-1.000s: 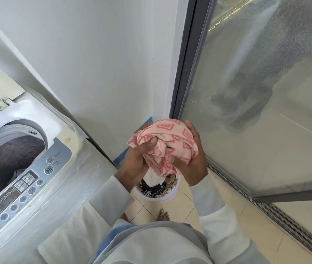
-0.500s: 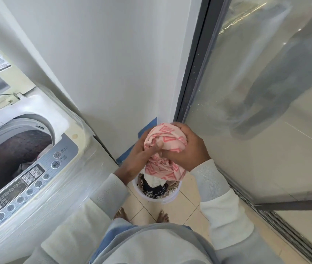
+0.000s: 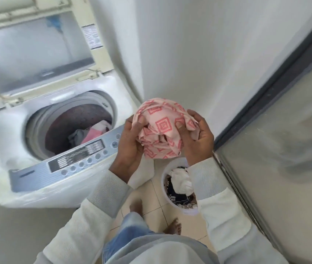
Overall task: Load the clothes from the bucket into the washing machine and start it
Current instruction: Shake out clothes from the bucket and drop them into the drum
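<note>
Hands: left hand [image 3: 132, 143] and right hand [image 3: 197, 141] both squeezed the bunched pink cloth [image 3: 161, 130], up beside the washer [image 3: 3, 134].
Washer: lid [image 3: 33, 48] up, a few clothes [image 3: 92, 132] inside.
Bucket [image 3: 163, 182]: on the floor [image 3: 151, 212], white and dark clothes [image 3: 181, 181] inside.

A white wall [image 3: 189, 54] meets a dark-framed glass door [image 3: 284, 168] (hazy with reflections) above a pale tiled floor [image 3: 152, 193].

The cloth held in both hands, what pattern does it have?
Pale pink cloth with darker pink nested-diamond motifs; the head view shows it.
</note>
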The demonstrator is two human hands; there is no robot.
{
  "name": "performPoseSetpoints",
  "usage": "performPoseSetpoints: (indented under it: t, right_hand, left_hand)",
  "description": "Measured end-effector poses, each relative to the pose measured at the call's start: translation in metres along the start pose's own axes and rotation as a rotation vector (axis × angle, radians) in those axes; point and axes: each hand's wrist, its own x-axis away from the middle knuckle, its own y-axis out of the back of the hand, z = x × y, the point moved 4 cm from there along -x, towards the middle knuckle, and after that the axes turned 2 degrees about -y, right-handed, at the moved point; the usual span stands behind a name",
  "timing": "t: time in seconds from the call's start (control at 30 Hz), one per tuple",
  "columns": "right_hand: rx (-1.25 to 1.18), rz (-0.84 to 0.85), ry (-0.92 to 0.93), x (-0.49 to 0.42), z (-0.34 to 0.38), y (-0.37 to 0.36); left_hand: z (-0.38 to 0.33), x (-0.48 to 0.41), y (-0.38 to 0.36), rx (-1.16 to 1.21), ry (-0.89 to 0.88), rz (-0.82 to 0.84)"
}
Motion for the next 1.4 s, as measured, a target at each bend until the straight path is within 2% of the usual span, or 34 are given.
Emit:
performPoseSetpoints:
  t: [0.17, 0.3, 0.37, 0.47, 0.6, 0.73, 0.83, 1.0, 1.1, 1.27, 1.4]
  right_hand:
    - [0.092, 0.259, -0.228, -0.028, -0.018, -0.109]
    - [0.21, 0.488, -0.444, -0.053, -0.042, -0.205]
    - [0.296, 0.547, -0.606, -0.066, -0.066, -0.246]
    - [0.294, 0.589, -0.819, -0.075, -0.105, -0.3]
    - [0.376, 0.627, -0.862, -0.083, -0.144, -0.349]
    - [0.532, 0.667, -0.896, -0.088, -0.173, -0.366]
    - [0.465, 0.662, -0.924, -0.085, -0.186, -0.366]
    - [0.458, 0.662, -0.926, -0.086, -0.188, -0.354]
    - [0.47, 0.656, -0.854, -0.09, -0.169, -0.337]
    - [0.527, 0.664, -0.462, -0.086, -0.105, -0.282]
    - [0.48, 0.506, -0.273, -0.082, -0.079, -0.198]
  left_hand:
    - [-0.05, 0.0, 0.094, 0.087, -0.02, -0.191]
    - [-0.084, -0.018, 0.173, 0.209, 0.082, -0.173]
    - [-0.095, -0.031, 0.209, 0.232, 0.118, -0.205]
    - [-0.102, -0.052, 0.261, 0.265, 0.185, -0.341]
    - [-0.1, -0.075, 0.311, 0.249, 0.271, -0.417]
    - [-0.096, -0.082, 0.346, 0.206, 0.367, -0.518]
    - [-0.091, -0.079, 0.357, 0.098, 0.433, -0.564]
    - [-0.083, -0.078, 0.345, -0.095, 0.408, -0.586]
    - [-0.083, -0.082, 0.315, -0.239, 0.379, -0.554]
    - [-0.079, -0.091, 0.241, -0.458, 0.242, -0.441]
    - [-0.068, -0.093, 0.163, -0.616, 0.077, -0.271]
